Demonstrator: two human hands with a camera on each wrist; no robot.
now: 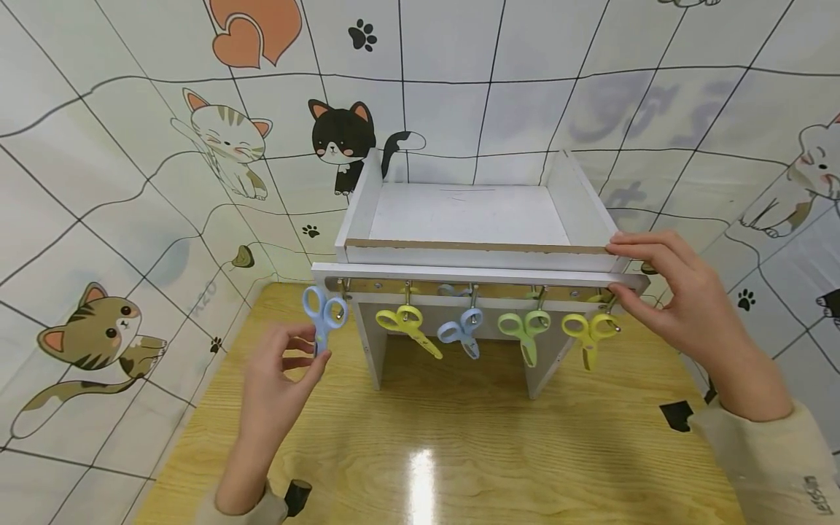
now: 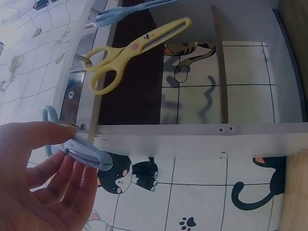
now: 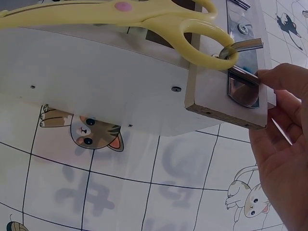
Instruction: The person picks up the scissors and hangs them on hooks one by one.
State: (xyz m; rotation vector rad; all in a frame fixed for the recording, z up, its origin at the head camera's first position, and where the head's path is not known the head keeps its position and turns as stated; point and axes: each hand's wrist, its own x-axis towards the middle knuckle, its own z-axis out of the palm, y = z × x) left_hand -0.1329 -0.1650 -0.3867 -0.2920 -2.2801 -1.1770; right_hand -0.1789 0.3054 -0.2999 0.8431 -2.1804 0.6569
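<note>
My left hand (image 1: 275,394) pinches the blade end of blue scissors (image 1: 321,324) between thumb and fingers, handles up. One of their rings appears to be around the leftmost hook. My right hand (image 1: 689,299) grips the right end of the white hook board (image 1: 485,273), thumb in front and fingers on top. Near that thumb, yellow scissors (image 1: 589,354) hang by a ring, also close up in the right wrist view. Between the hands hang another yellow pair (image 1: 423,340), a blue pair (image 1: 467,341) and a green pair (image 1: 529,348).
A white shelf stand with an open-topped tray (image 1: 459,255) rises behind the hook board, its legs on the wood-grain table (image 1: 420,415). Cat-printed wall sheets (image 1: 446,117) stand behind and at both sides. Dark pieces (image 1: 676,415) lie at the right; another (image 1: 298,497) is near my left sleeve.
</note>
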